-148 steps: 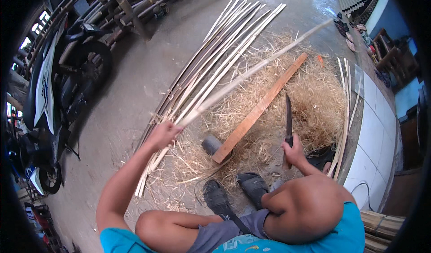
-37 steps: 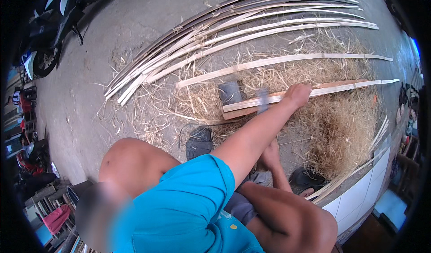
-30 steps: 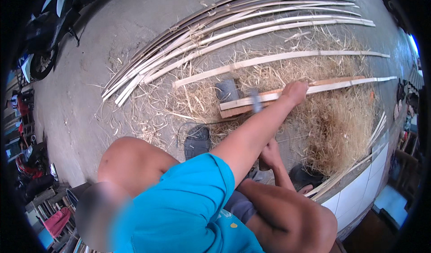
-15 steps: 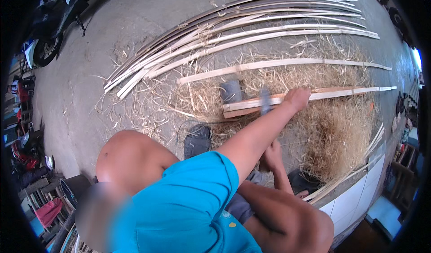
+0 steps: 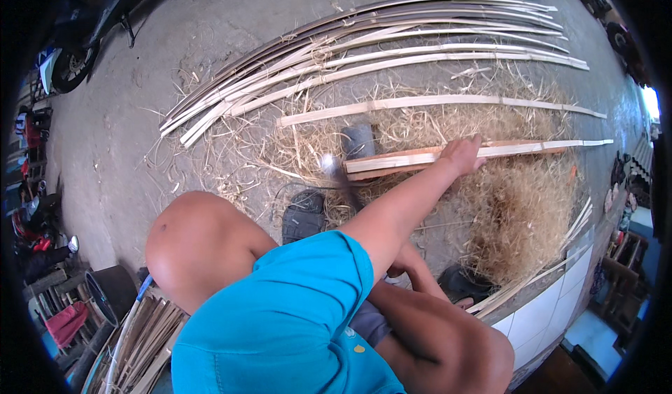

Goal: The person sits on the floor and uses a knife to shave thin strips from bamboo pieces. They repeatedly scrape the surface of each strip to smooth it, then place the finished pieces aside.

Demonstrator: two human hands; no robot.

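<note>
Compared with half a second ago, the knife (image 5: 343,181) has swung left, off the pale strip (image 5: 397,160) to just beyond its left end, its tip blurred; the left hand (image 5: 462,156) is in much the same place. Work on this strip looks under way, not finished. Shavings (image 5: 514,198) heaped around suggest much scraping is done; a lone strip (image 5: 420,101) lies apart on the far side, and beyond it a spread bundle (image 5: 490,56), though which of these are finished I cannot tell. The pale strip lies along the brown board (image 5: 364,175), near the grey block (image 5: 358,141), and runs out past the board to the right. It looks slender, light-coloured and fairly flat. The left hand straddles it, thumb and fingers grasping. The right hand (image 5: 406,257), partly hidden behind the left forearm (image 5: 409,212), appears clenched on the knife's handle.
</note>
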